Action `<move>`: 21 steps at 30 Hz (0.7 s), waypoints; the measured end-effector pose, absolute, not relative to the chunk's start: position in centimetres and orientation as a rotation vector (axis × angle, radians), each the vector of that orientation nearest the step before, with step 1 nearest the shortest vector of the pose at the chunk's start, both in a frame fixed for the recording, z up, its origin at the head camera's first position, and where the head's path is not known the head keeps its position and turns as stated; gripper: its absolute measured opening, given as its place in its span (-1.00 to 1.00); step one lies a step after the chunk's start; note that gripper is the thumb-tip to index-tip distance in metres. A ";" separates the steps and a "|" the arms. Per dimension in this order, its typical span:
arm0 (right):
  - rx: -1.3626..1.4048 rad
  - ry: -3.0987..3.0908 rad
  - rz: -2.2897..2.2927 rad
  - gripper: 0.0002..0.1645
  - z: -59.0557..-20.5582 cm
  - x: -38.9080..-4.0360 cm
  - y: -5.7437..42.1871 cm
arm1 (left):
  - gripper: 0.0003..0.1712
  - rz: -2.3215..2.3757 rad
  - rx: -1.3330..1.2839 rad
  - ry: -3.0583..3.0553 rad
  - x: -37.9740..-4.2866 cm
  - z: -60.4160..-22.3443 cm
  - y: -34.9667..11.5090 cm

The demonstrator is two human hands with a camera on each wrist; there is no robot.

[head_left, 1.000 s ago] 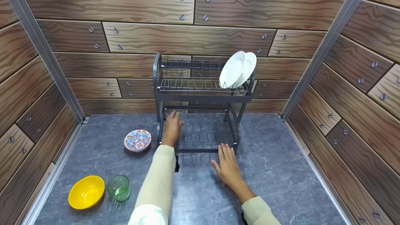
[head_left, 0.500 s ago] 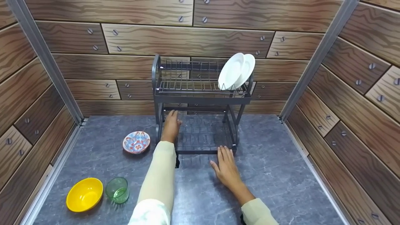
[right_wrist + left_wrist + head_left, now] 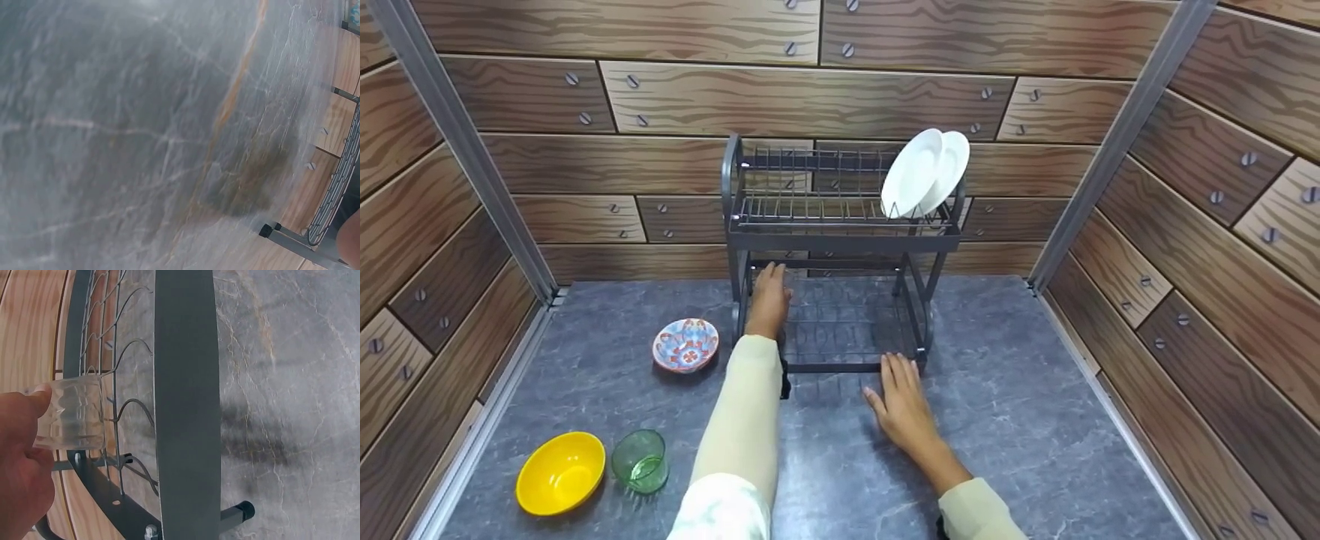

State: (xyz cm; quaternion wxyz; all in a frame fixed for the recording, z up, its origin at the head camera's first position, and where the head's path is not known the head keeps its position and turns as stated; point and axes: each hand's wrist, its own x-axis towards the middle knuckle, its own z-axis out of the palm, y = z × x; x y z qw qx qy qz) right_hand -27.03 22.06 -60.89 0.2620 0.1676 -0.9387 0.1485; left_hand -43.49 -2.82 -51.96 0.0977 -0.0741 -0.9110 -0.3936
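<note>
My left hand (image 3: 769,301) reaches into the left side of the lower tier of a dark grey two-tier dish rack (image 3: 844,241). It holds a clear glass (image 3: 76,413), which overlaps the wire loops of that tier in the left wrist view. The thumb lies along the glass; the other fingers are largely hidden there. With fingers nearly straight, my right hand (image 3: 906,405) rests its fingertips on the rack's lower front bar near the right corner. Two white plates (image 3: 913,172) lean upright in the upper tier at the right end.
A patterned red-and-blue bowl (image 3: 685,345) sits left of the rack. Nearer the front left are a yellow bowl (image 3: 561,472) and a green glass (image 3: 640,461), side by side on the grey marbled surface (image 3: 1020,420). Wood-patterned walls (image 3: 810,97) stand behind and on both sides.
My left hand has moved slightly further back and left inside the lower tier. The right hand stays on the front bar. The head view has shifted a little.
</note>
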 end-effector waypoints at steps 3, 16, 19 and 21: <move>0.462 -2.549 0.401 -0.22 -60.8 -27.0 21.8 | -0.31 -1.162 -0.201 -2.709 -43.5 -52.0 -2.9; 0.466 -2.536 0.446 -0.23 -60.8 -27.0 21.8 | -0.22 -1.046 -0.195 -2.677 -42.4 -50.7 -2.6; 0.456 -2.540 0.457 -0.23 -60.8 -27.0 22.0 | -0.22 -1.052 -0.226 -2.636 -41.8 -50.7 -2.7; 0.449 -2.547 0.466 -0.23 -60.8 -27.0 22.1 | -0.23 -1.030 -0.263 -2.587 -41.2 -51.0 -2.9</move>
